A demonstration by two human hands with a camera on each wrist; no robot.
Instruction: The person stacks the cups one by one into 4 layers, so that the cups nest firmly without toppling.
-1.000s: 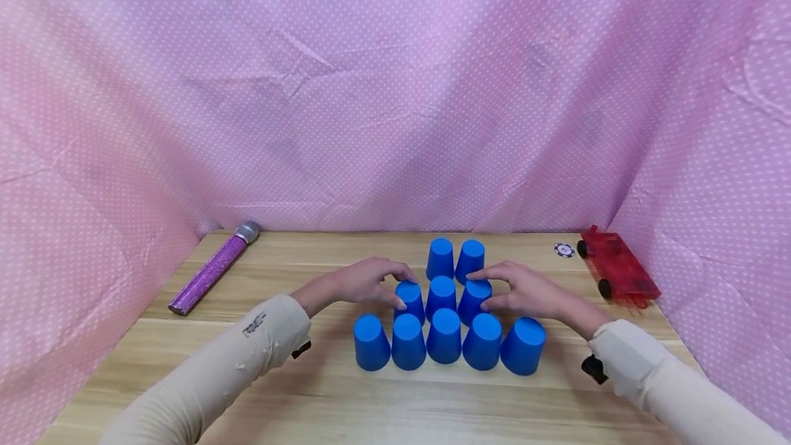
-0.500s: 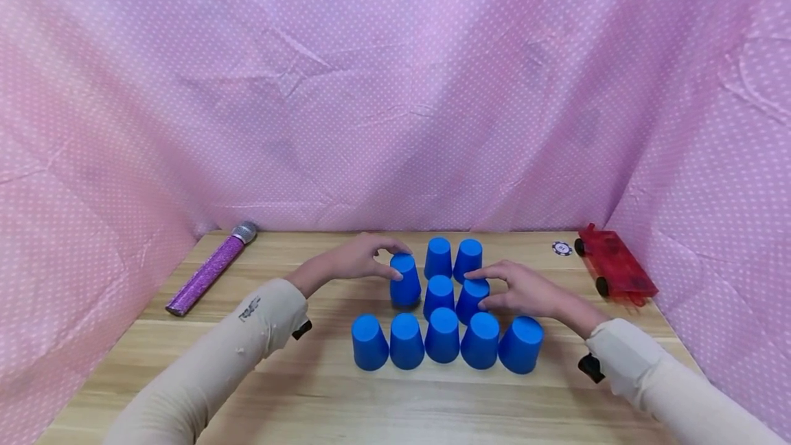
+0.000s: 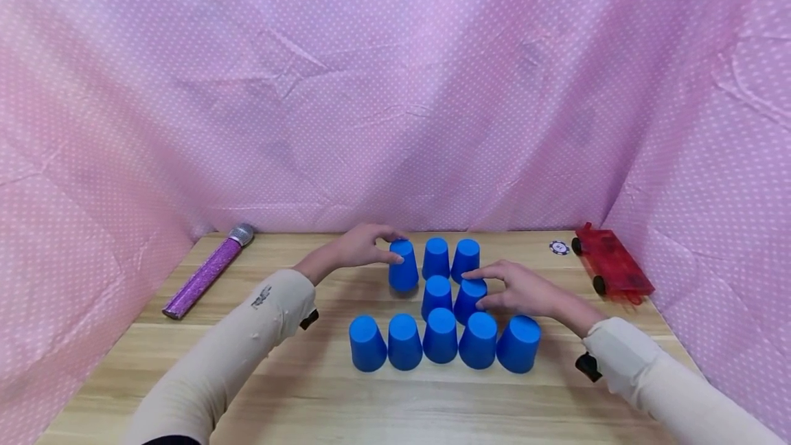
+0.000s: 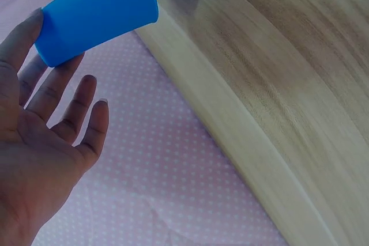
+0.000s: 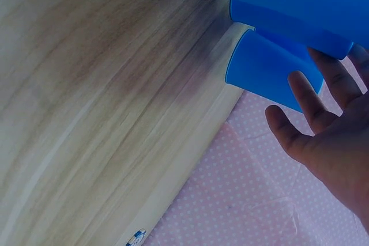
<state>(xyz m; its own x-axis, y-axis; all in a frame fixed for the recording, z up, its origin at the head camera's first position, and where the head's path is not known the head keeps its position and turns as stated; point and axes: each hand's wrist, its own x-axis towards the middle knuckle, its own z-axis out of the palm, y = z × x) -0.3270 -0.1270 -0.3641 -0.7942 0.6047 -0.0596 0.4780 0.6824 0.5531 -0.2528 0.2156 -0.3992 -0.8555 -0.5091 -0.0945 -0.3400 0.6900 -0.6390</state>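
Note:
Upside-down blue plastic cups stand on the wooden table. My left hand [image 3: 360,247] grips one blue cup [image 3: 404,272] near its top, thumb on the near side and fingers behind. This cup is at the left of two back cups [image 3: 436,259], close over the table. In the left wrist view, thumb and fingertips meet the narrow end of the cup [image 4: 98,18], the other fingers spread. My right hand [image 3: 522,288] pinches the right cup [image 3: 471,299] of the middle pair between thumb and index finger; its lower fingers [image 5: 282,128] are extended in the right wrist view.
Several blue cups [image 3: 441,342] form a front row. A purple glitter microphone [image 3: 207,272] lies at the left. At the back right are a poker chip [image 3: 559,248] and a red toy car [image 3: 613,263]. Pink dotted cloth [image 3: 395,88] encloses the table.
My left hand has carried its cup from the left end of the middle row back to beside the back pair. The right hand keeps its place at the middle row's right cup.

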